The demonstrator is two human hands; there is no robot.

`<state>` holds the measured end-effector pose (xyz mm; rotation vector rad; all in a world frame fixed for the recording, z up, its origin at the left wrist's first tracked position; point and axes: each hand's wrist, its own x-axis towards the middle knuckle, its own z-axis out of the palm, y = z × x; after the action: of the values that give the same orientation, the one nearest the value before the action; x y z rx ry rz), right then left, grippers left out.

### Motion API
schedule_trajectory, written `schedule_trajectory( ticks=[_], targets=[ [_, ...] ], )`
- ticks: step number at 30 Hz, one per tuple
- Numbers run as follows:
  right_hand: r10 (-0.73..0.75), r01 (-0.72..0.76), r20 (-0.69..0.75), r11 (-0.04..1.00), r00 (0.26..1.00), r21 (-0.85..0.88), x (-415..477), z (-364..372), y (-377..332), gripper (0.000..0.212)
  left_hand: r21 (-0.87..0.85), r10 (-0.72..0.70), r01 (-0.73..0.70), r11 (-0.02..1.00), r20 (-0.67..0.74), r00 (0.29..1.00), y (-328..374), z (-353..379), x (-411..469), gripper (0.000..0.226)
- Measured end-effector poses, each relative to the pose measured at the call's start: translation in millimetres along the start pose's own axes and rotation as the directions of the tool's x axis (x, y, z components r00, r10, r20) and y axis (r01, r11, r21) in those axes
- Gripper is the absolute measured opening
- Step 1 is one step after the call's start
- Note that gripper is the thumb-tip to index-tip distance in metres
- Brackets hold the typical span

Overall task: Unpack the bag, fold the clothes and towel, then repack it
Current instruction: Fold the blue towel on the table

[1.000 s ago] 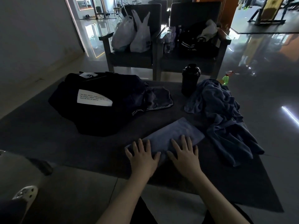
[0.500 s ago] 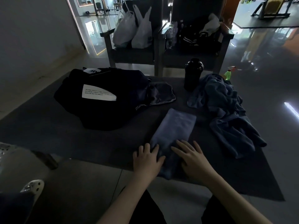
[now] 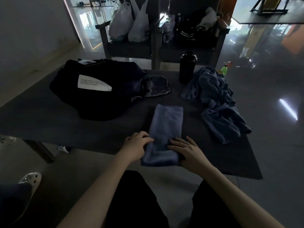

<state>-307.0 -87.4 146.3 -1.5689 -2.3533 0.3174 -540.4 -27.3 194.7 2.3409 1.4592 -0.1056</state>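
At centre-left of the frame the black bag point(image 3: 98, 99) sat on the table point(image 3: 32, 122) as before. At lower centre, the left hand point(image 3: 136, 145) had its fingers curled onto the left edge of the folded towel point(image 3: 166, 125), no longer flat on top. The towel, slanted 0.5 s earlier, lay nearly straight w/ its near end at the table's front edge; the right hand point(image 3: 185, 152) pressed its right side, fingers spread & fairly straight, hands apart, & the crumpled blue garment point(image 3: 217, 102) at right hadn't moved.
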Motion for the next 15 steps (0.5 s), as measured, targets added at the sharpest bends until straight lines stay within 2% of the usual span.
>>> schedule_trajectory(
  ticks=[3,5,8,9,11,12,14,15],
  targets=[
    [0.122,-0.112,-0.054,0.982,0.991,0.153,6,-7,-3,0.059,0.073,0.118,-0.123,0.990,0.072,0.990,-12,-4,6,0.069],
    [0.197,-0.166,-0.124,0.960,0.972,0.224,9,-10,-4,0.050,0.021,0.134,-0.137,0.990,0.086,0.987,-12,-3,11,0.068],
    [0.359,-0.269,-0.202,0.890,0.911,0.368,18,-18,-4,0.033,-0.189,0.127,-0.113,0.975,0.062,0.990,-12,3,23,0.064],
    [0.405,-0.309,-0.184,0.864,0.896,0.398,23,-22,-5,0.033,-0.292,0.135,-0.129,0.948,0.003,0.991,-13,8,27,0.050],
    [0.470,-0.355,-0.126,0.792,0.874,0.496,32,-28,-6,0.032,-0.454,0.055,-0.109,0.884,-0.130,0.990,-10,11,32,0.017],
    [0.482,-0.339,-0.108,0.741,0.869,0.580,35,-29,-6,0.027,-0.524,0.005,-0.091,0.847,-0.163,0.987,-9,13,34,0.021],
    [0.473,-0.291,-0.052,0.622,0.880,0.727,37,-30,-5,0.008,-0.654,-0.081,-0.027,0.756,-0.135,0.988,-6,12,37,0.019],
    [0.444,-0.271,-0.038,0.610,0.895,0.745,36,-27,-2,0.017,-0.690,-0.121,0.010,0.724,-0.112,0.986,-5,10,39,0.014]
  ],
)
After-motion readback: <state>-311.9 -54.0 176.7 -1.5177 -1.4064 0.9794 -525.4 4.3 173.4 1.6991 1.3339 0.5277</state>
